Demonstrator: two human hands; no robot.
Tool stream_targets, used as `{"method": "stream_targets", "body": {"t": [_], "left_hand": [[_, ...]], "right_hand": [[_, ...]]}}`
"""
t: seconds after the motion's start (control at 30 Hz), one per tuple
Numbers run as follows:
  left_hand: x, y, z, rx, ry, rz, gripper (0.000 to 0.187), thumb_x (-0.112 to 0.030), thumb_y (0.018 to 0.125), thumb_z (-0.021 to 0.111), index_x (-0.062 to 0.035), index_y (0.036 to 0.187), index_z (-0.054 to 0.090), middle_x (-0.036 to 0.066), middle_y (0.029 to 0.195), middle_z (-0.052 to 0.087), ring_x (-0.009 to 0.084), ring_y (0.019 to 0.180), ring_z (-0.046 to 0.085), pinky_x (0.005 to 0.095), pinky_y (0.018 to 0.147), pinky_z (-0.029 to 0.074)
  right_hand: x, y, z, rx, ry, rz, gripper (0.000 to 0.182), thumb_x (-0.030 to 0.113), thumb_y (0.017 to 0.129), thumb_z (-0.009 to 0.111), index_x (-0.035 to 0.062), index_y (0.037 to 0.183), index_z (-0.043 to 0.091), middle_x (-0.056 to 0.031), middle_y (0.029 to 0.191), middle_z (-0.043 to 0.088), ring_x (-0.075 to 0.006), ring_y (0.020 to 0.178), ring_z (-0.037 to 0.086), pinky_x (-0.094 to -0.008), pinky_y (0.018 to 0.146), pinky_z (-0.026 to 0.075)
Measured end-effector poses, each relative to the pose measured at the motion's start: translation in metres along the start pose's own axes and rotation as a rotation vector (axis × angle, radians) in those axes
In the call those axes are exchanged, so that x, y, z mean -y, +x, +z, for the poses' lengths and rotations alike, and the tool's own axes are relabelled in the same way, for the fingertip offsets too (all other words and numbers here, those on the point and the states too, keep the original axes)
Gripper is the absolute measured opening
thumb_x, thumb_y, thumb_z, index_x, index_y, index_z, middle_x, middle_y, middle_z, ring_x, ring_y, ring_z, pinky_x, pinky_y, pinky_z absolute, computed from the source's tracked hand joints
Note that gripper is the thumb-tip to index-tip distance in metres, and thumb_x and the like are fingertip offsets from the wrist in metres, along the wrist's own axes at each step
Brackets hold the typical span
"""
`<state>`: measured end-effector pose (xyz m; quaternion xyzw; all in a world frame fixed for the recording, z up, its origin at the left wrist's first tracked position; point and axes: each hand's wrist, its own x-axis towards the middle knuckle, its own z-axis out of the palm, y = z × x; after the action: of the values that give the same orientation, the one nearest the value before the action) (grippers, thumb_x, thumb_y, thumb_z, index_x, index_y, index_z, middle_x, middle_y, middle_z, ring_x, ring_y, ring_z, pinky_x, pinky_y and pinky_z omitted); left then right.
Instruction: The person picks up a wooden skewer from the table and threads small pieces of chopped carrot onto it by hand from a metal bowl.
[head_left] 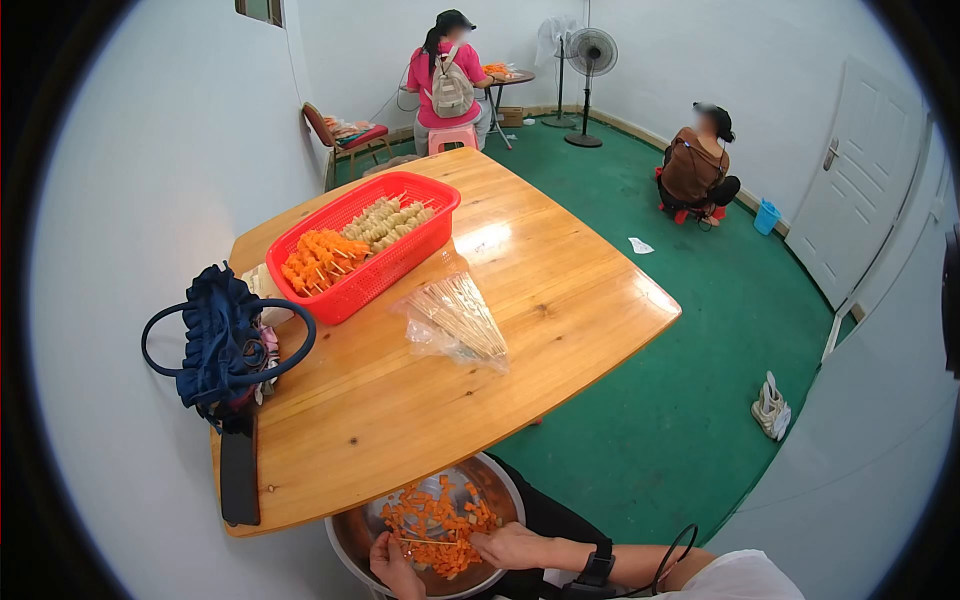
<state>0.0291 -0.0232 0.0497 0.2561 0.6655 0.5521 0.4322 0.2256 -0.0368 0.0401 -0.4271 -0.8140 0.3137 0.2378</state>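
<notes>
Below the table's near edge, a steel bowl (345, 545) holds many diced orange pieces (440, 515) that look like carrot, with a few paler bits among them. Over the bowl, my left hand (397, 570) is closed in a pinch at one end of a thin wooden skewer (430, 542). The skewer lies roughly level, pointing toward my right hand (507, 546). That hand's fingers are pressed together at the right side of the orange pieces, close to the skewer's other end. Whatever sits between its fingertips is hidden.
On the wooden table (560, 300) are a red basket (400, 275) of filled skewers, bare skewers (460, 315) on plastic, a blue handbag (225, 340) and a black phone (240, 470). Two people (450, 80) sit farther off, near a standing fan (590, 60). Shoes (770, 408) lie at right.
</notes>
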Motion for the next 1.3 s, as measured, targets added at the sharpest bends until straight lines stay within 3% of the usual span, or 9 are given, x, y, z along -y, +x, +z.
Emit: {"method": "stream_targets", "body": {"t": [0.07,0.47,0.57,0.77,0.87,1.07,1.17,1.3], "left_hand": [[0.035,0.024,-0.004,-0.01,-0.091,0.001,0.01,-0.006,0.089,0.05,0.003,0.095,0.052,0.009,0.08,0.058,0.0079,0.058,0.047,0.0213,0.051,0.04],[0.044,0.029,-0.006,-0.027,-0.065,0.044,0.012,-0.006,0.089,0.05,0.004,0.095,0.053,0.009,0.079,0.058,0.0073,0.057,0.047,0.021,0.05,0.04],[-0.008,-0.006,0.0,0.004,0.036,-0.039,0.017,-0.008,0.084,0.06,0.0014,0.098,0.06,0.008,0.092,0.062,0.0161,0.082,0.056,0.0266,0.076,0.046],[-0.012,-0.008,0.001,0.003,0.069,-0.033,0.019,-0.01,0.085,0.058,0.002,0.101,0.06,0.008,0.093,0.062,0.0168,0.083,0.056,0.0276,0.077,0.046],[0.035,0.024,-0.002,-0.059,-0.018,-0.017,0.013,-0.006,0.09,0.049,0.0048,0.096,0.052,0.009,0.077,0.058,0.0072,0.055,0.046,0.0212,0.049,0.039],[0.042,0.031,-0.009,0.027,-0.033,-0.014,0.015,-0.007,0.09,0.047,0.0053,0.096,0.052,0.008,0.072,0.057,0.0074,0.052,0.043,0.0215,0.047,0.038],[-0.015,-0.009,0.003,-0.018,0.047,-0.076,0.021,-0.011,0.086,0.057,0.0022,0.102,0.06,0.009,0.094,0.062,0.0173,0.085,0.056,0.0279,0.078,0.045],[-0.015,-0.008,0.002,-0.013,0.072,-0.088,0.023,-0.012,0.086,0.057,0.0028,0.103,0.06,0.011,0.096,0.063,0.0178,0.087,0.057,0.0282,0.08,0.045]], "right_hand": [[0.0,0.0,0.0,0.011,-0.004,0.006,0.014,0.014,0.086,0.047,0.0004,0.086,0.05,-0.0149,0.048,0.048,-0.0327,0.044,0.054,-0.0406,0.04,0.042],[-0.002,-0.001,0.003,0.008,0.01,-0.003,0.013,0.014,0.085,0.048,0.0005,0.086,0.05,-0.0147,0.05,0.05,-0.0321,0.045,0.054,-0.04,0.041,0.042],[-0.001,-0.001,0.001,0.022,0.011,0.01,0.013,0.013,0.085,0.047,0.0006,0.085,0.05,-0.0147,0.05,0.05,-0.0319,0.045,0.054,-0.0397,0.041,0.042],[-0.002,-0.001,0.003,0.016,0.019,0.012,0.013,0.014,0.086,0.047,0.0011,0.086,0.05,-0.0151,0.05,0.05,-0.0322,0.046,0.055,-0.0402,0.041,0.043],[-0.001,-0.001,0.002,0.021,0.019,0.017,0.014,0.014,0.086,0.047,0.0011,0.087,0.05,-0.0153,0.051,0.05,-0.0322,0.046,0.055,-0.0405,0.042,0.043],[-0.003,0.0,0.004,0.025,0.008,0.017,0.014,0.015,0.086,0.047,0.0008,0.087,0.05,-0.0151,0.051,0.051,-0.0322,0.046,0.055,-0.0404,0.042,0.043],[-0.002,-0.001,0.004,0.027,0.006,0.017,0.014,0.014,0.086,0.047,0.0008,0.087,0.05,-0.0149,0.051,0.05,-0.0321,0.046,0.055,-0.0403,0.042,0.043],[-0.002,-0.001,0.004,0.017,0.01,0.006,0.013,0.014,0.086,0.047,0.001,0.086,0.05,-0.0147,0.051,0.05,-0.032,0.046,0.054,-0.0403,0.041,0.042]]}}
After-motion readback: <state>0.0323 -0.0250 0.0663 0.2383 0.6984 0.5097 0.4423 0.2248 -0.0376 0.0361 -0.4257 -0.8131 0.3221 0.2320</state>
